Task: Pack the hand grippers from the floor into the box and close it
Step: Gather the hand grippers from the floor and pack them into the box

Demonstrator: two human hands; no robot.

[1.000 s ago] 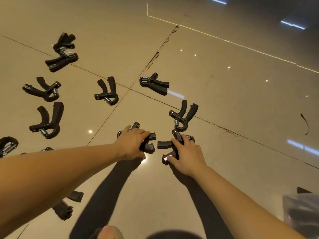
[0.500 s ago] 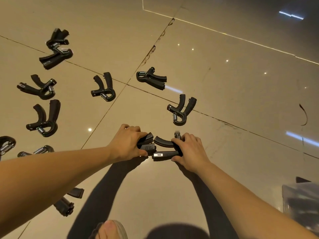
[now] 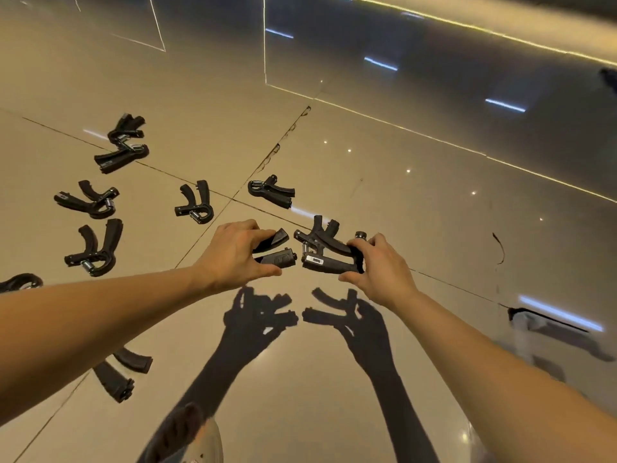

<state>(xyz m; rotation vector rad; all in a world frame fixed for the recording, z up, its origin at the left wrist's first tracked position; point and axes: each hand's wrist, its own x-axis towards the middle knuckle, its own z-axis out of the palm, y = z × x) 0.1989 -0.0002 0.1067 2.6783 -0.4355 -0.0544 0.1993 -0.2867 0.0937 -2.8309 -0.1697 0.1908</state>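
Left hand (image 3: 238,253) up off the floor (image 3: 417,202), fingers curled round a hand gripper (image 3: 277,259). Two stubby matte black handles poke out past the knuckles toward the middle, one curved, one straighter with a ribbed end. Right hand (image 3: 382,270) is raised too, thumb underneath and fingers over the top, clamping a second hand gripper (image 3: 329,265). Its long contoured black handles point back at the left hand, with a small silvery window on the lower one and a metal-capped knob peeking above the fingers. The two sets of handle tips sit close, not touching. Sharp dark shadows of both hands and both tools fall on the tile nearer the camera.

Just behind the right hand's catch, a third hand gripper (image 3: 321,226) shows its V of handles; I can't tell whether it touches. Farther back and left, loose hand grippers (image 3: 195,202) lie scattered on the glossy beige tiles. All are black with a glint of coiled steel spring, and a crossed pair (image 3: 122,145) lies farthest out. One more (image 3: 122,372) shows under the left forearm. Thin dark grout lines cut the floor, and ceiling lights mirror in the polish. At the right edge sits a translucent box (image 3: 537,329), too blurred to read further.
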